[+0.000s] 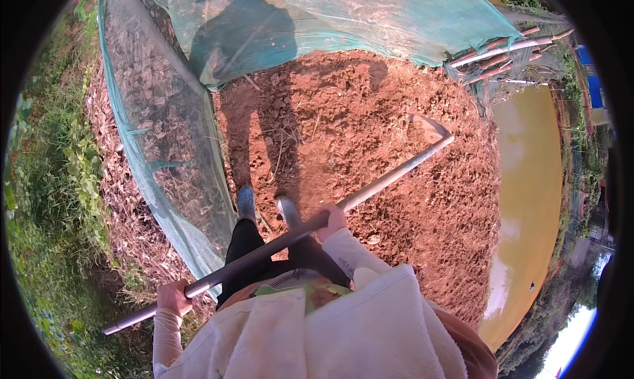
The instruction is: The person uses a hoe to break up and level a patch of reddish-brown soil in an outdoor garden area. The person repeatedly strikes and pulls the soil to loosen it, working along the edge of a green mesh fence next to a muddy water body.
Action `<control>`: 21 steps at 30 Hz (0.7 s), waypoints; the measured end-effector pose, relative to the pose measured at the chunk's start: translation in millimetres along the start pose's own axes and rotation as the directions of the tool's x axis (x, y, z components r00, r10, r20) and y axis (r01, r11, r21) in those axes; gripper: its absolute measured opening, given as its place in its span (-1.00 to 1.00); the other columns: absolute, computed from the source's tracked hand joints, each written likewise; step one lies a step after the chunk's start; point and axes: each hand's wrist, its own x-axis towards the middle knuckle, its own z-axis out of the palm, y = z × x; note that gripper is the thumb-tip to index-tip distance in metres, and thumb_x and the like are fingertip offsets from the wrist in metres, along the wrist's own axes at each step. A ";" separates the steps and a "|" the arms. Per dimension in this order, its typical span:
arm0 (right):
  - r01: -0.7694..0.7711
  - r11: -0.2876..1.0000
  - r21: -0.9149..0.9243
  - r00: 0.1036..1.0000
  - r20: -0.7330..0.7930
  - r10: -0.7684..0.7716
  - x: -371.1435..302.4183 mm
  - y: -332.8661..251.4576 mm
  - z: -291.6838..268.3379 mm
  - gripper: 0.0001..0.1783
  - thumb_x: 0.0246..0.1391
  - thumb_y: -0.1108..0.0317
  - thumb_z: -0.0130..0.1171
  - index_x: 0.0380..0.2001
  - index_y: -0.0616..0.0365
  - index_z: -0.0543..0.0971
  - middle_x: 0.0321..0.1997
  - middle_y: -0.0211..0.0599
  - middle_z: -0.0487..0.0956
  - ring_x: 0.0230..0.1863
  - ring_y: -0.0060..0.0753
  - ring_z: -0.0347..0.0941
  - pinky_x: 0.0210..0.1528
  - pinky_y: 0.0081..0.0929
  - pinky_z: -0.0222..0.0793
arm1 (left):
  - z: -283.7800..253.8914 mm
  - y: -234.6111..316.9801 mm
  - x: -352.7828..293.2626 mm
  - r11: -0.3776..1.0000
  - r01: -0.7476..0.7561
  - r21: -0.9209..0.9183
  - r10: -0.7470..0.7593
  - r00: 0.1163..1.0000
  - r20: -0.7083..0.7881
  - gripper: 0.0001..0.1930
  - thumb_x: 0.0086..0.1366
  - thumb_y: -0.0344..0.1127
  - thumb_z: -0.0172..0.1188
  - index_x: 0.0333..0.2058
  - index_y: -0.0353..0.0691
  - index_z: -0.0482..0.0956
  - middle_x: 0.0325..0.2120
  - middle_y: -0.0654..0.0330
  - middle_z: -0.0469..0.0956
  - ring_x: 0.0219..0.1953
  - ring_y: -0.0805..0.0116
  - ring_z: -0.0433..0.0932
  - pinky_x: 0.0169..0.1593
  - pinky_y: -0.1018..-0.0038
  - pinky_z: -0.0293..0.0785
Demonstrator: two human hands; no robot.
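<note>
A long-handled hoe lies slantwise across my front, its butt end at the lower left and its head at the upper right. Near the butt end, my left hand is wrapped round the handle. My right hand grips the same handle about midway. The hoe's blade is at or just above the loose reddish soil; whether it touches I cannot tell. Both sleeves are pale.
Green netting borders the soil at the far side and a netting strip runs along the left. Poles lie at the far right. Muddy water lies right, weeds left. My boots stand on the soil.
</note>
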 end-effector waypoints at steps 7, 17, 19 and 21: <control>0.405 0.912 -0.070 0.904 -0.121 -0.411 33.7 -140.3 6.1 -0.83 -0.12 0.45 0.07 -0.61 0.10 0.28 -0.74 -0.39 0.27 -0.70 -0.49 0.22 -0.62 -0.46 0.26 | -21.2 144.3 66.8 0.961 -0.235 -0.147 0.250 0.964 0.090 -0.84 -0.11 -0.28 0.10 -0.50 -0.15 0.37 -0.68 0.05 0.46 -0.55 0.02 0.48 -0.47 0.18 0.37; -0.084 0.996 -0.009 0.994 -0.068 0.083 4.2 85.4 6.9 -0.75 -0.09 0.42 0.09 -0.35 0.12 0.25 -0.54 -0.20 0.31 -0.51 -0.20 0.30 -0.44 -0.25 0.34 | -91.9 9.4 -51.2 0.979 0.109 0.170 -0.147 0.962 0.230 -0.83 -0.21 -0.35 0.13 -0.51 -0.09 0.54 -0.63 0.09 0.50 -0.52 0.11 0.50 -0.39 0.28 0.42; -0.268 0.961 0.065 0.962 -0.041 0.271 -8.3 107.7 14.5 -0.72 -0.13 0.50 0.11 -0.36 0.15 0.25 -0.53 -0.21 0.28 -0.50 -0.21 0.28 -0.44 -0.24 0.34 | -95.2 -13.5 -63.6 0.951 0.181 0.252 -0.221 0.965 0.143 -0.85 -0.22 -0.33 0.14 -0.54 -0.09 0.54 -0.65 0.10 0.50 -0.53 0.11 0.50 -0.39 0.28 0.42; -0.322 0.944 0.069 0.946 0.055 0.319 -11.2 114.2 12.6 -0.78 -0.12 0.49 0.10 -0.40 0.16 0.28 -0.52 -0.20 0.31 -0.50 -0.20 0.31 -0.42 -0.26 0.35 | -82.0 -33.7 -65.3 0.960 0.173 0.219 -0.195 0.977 0.083 -0.86 -0.23 -0.29 0.16 -0.58 -0.10 0.54 -0.66 0.12 0.50 -0.55 0.12 0.50 -0.39 0.30 0.42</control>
